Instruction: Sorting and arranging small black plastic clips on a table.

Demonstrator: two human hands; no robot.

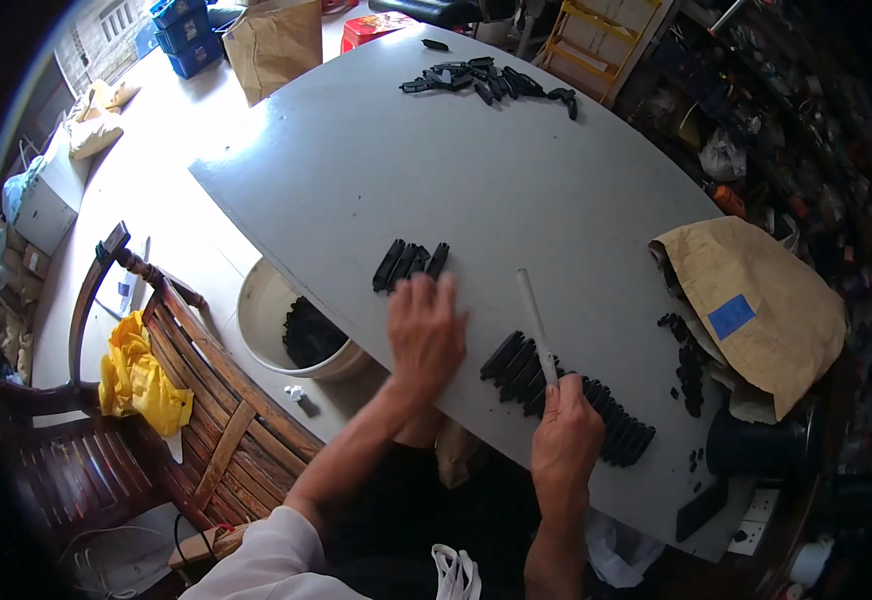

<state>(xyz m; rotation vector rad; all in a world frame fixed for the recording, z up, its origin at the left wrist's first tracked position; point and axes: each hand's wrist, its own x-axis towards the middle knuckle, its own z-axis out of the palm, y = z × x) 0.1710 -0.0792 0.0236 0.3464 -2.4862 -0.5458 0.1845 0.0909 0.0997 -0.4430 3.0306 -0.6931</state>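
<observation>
My right hand (568, 430) is closed around the lower end of a slim whitish stick-like tool (533, 315), which points away from me across the table. Beneath that hand runs a slanting row of narrow black plastic pieces (628, 437), laid side by side near the table's front edge. My left hand (426, 335), slightly blurred, reaches over the edge with its fingers stretched apart. Its fingertips are at the near end of a small group of similar black pieces (389, 264); whether they touch is unclear.
A loose pile of black pieces (496, 82) lies at the table's far end. Below the left edge stands a white bucket (256, 310) holding black pieces. On the right are a brown paper bag (766, 300), small black bits (691, 375) and a black container (756, 445). A wooden chair (221, 400) stands left.
</observation>
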